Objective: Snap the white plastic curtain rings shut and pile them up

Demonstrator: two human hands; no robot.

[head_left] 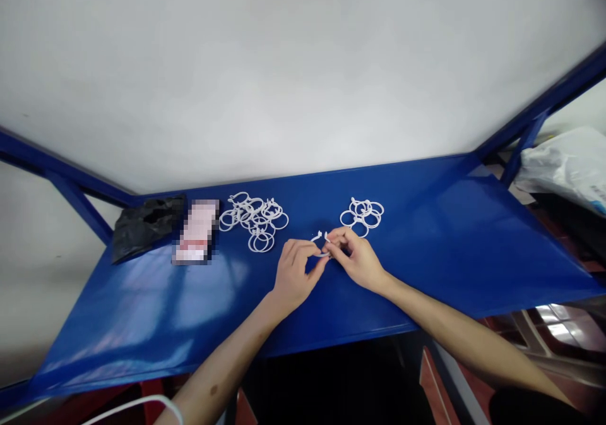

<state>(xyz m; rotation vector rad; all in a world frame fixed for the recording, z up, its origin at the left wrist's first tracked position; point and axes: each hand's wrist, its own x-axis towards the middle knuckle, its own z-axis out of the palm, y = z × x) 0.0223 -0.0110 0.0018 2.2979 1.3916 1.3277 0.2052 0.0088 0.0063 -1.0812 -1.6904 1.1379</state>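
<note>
Bare hands at work over a blue tabletop (426, 242), as I see them from afar through the head camera. The left hand (294, 275) pinches a white ring (324, 254) between thumb and fingers; the right hand (358, 262) pinches the same ring from the other side, its fingers curled. The ring lies between the two sets of fingertips, above the near-middle of the tabletop, and I can make out its two knobbed ends pointing away from the person, a small gap between them. Much of its curve is hidden from me by the fingers. Beyond the left hand lies a larger heap of rings (256, 230), overlapping one another; just beyond the right hand lies a smaller cluster of rings (360, 218). Farther left I note a pixelated rectangular object (199, 223), and beside it a crumpled black bag (144, 230). A pale wall (303, 77) stands behind.
</note>
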